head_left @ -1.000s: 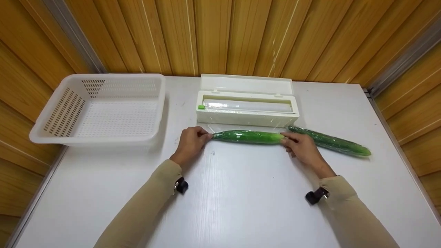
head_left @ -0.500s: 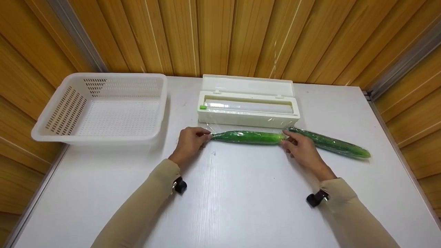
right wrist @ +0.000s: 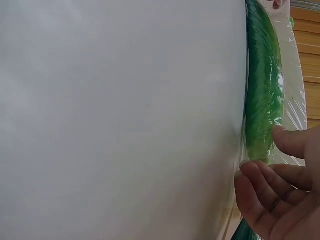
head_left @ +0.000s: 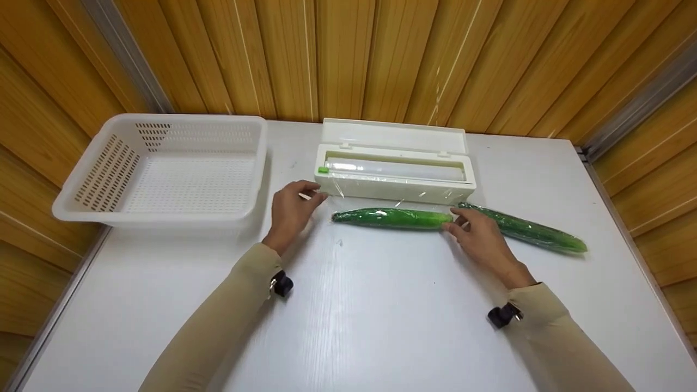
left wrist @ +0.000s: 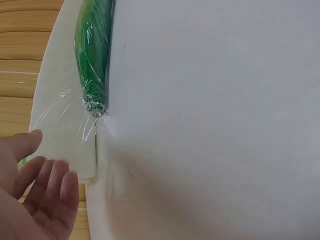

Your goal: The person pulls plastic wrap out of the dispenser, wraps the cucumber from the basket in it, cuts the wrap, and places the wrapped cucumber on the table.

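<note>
A green cucumber (head_left: 389,218) under clear cling film lies across the table in front of an open white cling film dispenser (head_left: 395,188). Clear film (left wrist: 75,117) stretches from the dispenser to the cucumber. My left hand (head_left: 291,209) is off the cucumber's dark end, beside the dispenser's front left corner, thumb and fingers apart. At the pale end, my right hand (head_left: 476,234) holds the tip; in the right wrist view its thumb (right wrist: 290,142) lies against the side and the fingers at the very end. A second wrapped cucumber (head_left: 536,228) lies right of that hand, partly hidden by it.
A white perforated plastic basket (head_left: 155,218) stands at the back left of the white table (head_left: 375,316). The dispenser's lid (head_left: 395,135) is tipped back toward the wood-patterned wall (head_left: 343,60). A green slider (head_left: 323,170) sits at its left end.
My left hand has let go of the cucumber's dark end and moved up and left to the dispenser's corner. My right hand stays at the pale end.
</note>
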Motion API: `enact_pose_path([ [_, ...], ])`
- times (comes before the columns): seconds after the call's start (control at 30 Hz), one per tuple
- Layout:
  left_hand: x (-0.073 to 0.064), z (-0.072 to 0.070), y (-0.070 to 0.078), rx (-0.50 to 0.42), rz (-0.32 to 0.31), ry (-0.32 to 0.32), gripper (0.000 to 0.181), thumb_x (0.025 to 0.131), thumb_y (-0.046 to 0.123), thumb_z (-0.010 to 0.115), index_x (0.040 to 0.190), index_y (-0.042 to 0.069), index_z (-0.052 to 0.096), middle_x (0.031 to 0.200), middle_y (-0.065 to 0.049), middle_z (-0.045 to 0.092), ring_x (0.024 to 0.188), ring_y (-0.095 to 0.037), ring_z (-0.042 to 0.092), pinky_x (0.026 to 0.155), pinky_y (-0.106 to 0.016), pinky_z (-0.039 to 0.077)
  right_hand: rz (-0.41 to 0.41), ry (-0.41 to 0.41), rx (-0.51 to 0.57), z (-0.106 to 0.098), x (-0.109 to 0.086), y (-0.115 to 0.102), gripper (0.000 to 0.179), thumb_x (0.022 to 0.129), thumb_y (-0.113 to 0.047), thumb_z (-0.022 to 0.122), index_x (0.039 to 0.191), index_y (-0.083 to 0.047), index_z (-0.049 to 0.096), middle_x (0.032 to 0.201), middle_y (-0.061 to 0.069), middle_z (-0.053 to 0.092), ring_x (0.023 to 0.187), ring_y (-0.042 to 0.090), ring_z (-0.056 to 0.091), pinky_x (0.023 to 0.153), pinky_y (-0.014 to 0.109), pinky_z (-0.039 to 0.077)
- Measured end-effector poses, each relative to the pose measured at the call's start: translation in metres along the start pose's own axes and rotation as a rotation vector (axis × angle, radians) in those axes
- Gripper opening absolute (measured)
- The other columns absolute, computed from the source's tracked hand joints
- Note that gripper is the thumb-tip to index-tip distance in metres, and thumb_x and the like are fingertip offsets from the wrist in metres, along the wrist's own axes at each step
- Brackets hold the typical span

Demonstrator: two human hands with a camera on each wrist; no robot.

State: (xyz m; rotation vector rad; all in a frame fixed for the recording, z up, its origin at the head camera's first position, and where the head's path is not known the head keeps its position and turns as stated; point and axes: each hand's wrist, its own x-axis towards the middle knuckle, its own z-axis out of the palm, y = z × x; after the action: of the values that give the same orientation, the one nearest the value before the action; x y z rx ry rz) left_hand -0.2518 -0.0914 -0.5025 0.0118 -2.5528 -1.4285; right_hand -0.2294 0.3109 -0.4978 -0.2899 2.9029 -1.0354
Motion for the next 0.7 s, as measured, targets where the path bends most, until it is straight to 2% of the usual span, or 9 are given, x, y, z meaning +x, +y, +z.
enact_pose_path([
  [0.13,0.007,-0.003,0.006,0.064,0.035,0.071,0.040,0.093,0.030,0.086,0.126,0.009,0.075,0.112,-0.008,0.071,0.098,-0.026,0.070,0.082,-0.040,0.055,-0.010,0.013,-0.036,-0.003,0.000,-0.005,0.052,0.106,-0.025,0.069,0.147,0.004,0.057,0.112,0.017,0.069,0.099,0.032,0.067,0.081,0.045,0.055],
  [0.23,0.013,-0.003,0.010,0.090,0.053,0.071,0.053,0.092,0.034,0.086,0.138,0.012,0.070,0.122,-0.011,0.065,0.107,-0.029,0.067,0.086,-0.041,0.054,-0.024,0.038,-0.075,-0.005,0.000,-0.009,0.051,0.106,-0.026,0.069,0.144,0.006,0.058,0.112,0.018,0.067,0.100,0.034,0.065,0.083,0.048,0.054],
  [0.33,0.020,-0.002,0.011,0.096,0.049,0.041,0.060,0.091,0.034,0.087,0.145,0.016,0.067,0.128,-0.012,0.062,0.112,-0.029,0.064,0.087,-0.040,0.052,-0.048,0.079,-0.114,-0.007,0.000,-0.014,0.049,0.107,-0.025,0.068,0.141,0.009,0.059,0.112,0.021,0.066,0.099,0.035,0.063,0.083,0.050,0.052],
  [0.5,0.027,0.000,0.009,0.108,0.042,-0.001,0.056,0.092,0.034,0.085,0.143,0.017,0.069,0.129,-0.012,0.062,0.110,-0.026,0.062,0.087,-0.040,0.051,-0.084,0.138,-0.142,-0.009,0.003,-0.018,0.047,0.107,-0.025,0.067,0.137,0.011,0.061,0.112,0.024,0.065,0.099,0.038,0.063,0.084,0.054,0.052],
  [0.7,0.032,0.000,0.005,0.161,0.088,0.023,0.050,0.091,0.036,0.085,0.136,0.019,0.074,0.119,-0.011,0.069,0.103,-0.028,0.067,0.082,-0.041,0.054,-0.100,0.162,-0.139,-0.011,0.003,-0.019,0.046,0.108,-0.027,0.067,0.136,0.010,0.062,0.113,0.024,0.065,0.101,0.040,0.065,0.085,0.057,0.053],
])
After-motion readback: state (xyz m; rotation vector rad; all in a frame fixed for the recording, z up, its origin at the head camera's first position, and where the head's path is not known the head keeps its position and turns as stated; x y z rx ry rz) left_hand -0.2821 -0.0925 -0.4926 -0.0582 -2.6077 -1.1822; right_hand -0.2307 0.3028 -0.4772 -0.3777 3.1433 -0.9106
